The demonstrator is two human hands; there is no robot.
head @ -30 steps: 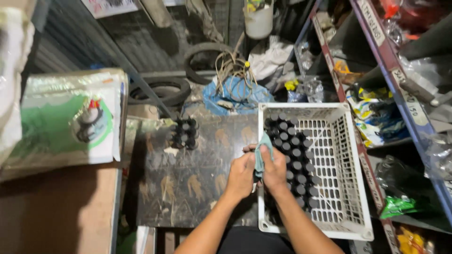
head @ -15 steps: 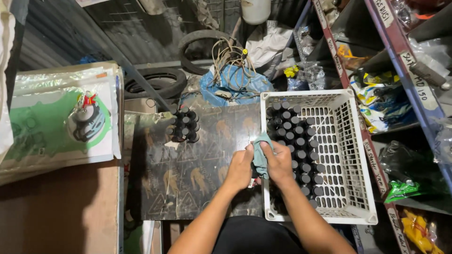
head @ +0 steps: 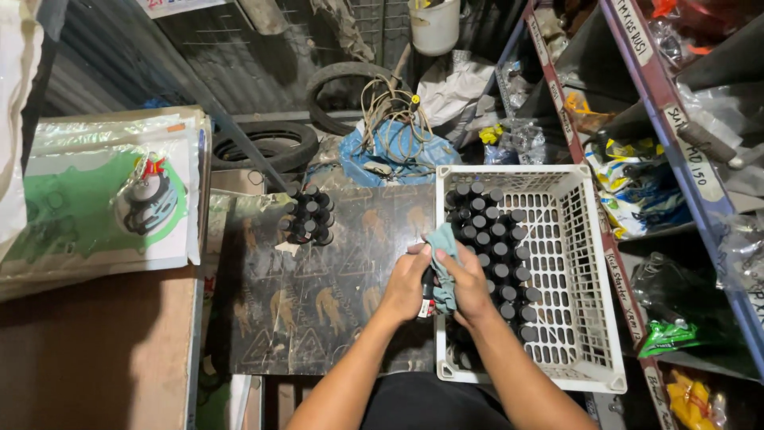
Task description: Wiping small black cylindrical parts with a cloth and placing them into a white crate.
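Observation:
Both my hands meet at the left rim of a white plastic crate [head: 585, 263]. My left hand [head: 407, 283] grips a small black bottle [head: 427, 288] with a red-and-white label. My right hand [head: 468, 288] presses a teal cloth [head: 442, 253] against that bottle. Several black-capped bottles [head: 495, 239] stand in rows in the crate's left half. A small cluster of the same bottles [head: 309, 216] stands on the dark patterned board [head: 318, 302] to the left.
A stack of green-and-white printed sheets in plastic [head: 103, 199] lies at the left on a brown surface. Tyres [head: 259, 143], a blue bag with coiled wire [head: 394, 147] and a white bucket [head: 434, 24] sit behind. Shelves [head: 676, 159] with packaged goods stand at the right.
The hands stay together at the crate's left rim, shifting slightly as the cloth moves over the bottle. The view has drifted a little.

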